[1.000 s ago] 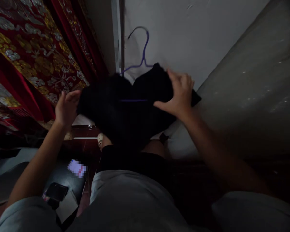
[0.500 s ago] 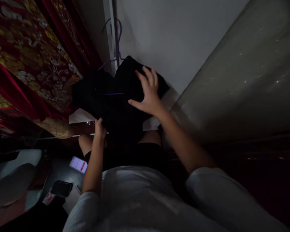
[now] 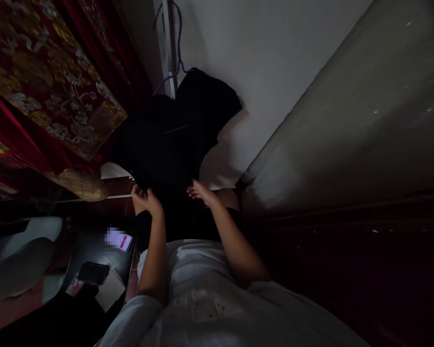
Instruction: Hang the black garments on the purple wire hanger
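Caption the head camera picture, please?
Left hand and right hand low at a dark garment on a purple hanger.

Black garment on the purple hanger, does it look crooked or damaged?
The black garment looks askew on the purple hanger: its shoulder on the picture's right sits higher than the other, though camera angle may contribute. No tear shows in this dim light.

A dim room with clothes, a shop or a home, I can't tell. Shiny flowered red cloth [image 3: 50,72] is left of the left hand [image 3: 148,200]; a purple hanger [image 3: 180,43] with black clothing [image 3: 210,96] is ahead.
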Demonstrator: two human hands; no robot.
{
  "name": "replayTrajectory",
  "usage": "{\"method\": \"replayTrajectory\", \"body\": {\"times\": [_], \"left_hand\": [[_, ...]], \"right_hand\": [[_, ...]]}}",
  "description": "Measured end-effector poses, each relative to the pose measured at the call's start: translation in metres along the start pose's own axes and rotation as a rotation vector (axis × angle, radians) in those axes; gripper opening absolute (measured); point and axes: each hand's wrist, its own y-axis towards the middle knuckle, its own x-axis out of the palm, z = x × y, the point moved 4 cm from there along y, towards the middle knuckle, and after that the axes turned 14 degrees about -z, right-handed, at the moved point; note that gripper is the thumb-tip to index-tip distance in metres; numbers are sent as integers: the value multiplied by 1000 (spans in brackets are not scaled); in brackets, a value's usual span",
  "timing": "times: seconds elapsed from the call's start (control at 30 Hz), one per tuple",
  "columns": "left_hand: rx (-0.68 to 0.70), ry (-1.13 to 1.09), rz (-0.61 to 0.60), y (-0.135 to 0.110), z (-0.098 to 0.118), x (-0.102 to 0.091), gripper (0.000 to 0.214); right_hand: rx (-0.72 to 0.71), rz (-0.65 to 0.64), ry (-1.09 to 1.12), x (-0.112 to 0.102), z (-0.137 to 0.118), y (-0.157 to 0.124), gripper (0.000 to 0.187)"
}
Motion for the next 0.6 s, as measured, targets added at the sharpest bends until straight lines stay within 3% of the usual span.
{"method": "replayTrajectory", "body": {"times": [0.07, 0.1, 0.23, 0.43, 0.6], "left_hand": [[158, 177, -37, -21, -1, 3, 48], [191, 218, -116, -32, -3, 9, 47], [223, 221, -582, -64, -5, 54, 41], [160, 196, -883, -51, 21, 99, 34], [31, 44, -960, -41, 30, 107, 32]], "right_hand": [[2, -38, -2, -7, -1, -6, 45], [-18, -45, -7, -9, -5, -7, 48], [-116, -86, -28, -6, -18, -13, 53], [-166, -137, -16, -7, -30, -31, 47], [-177, -244, -6, -10, -38, -46, 49]]}}
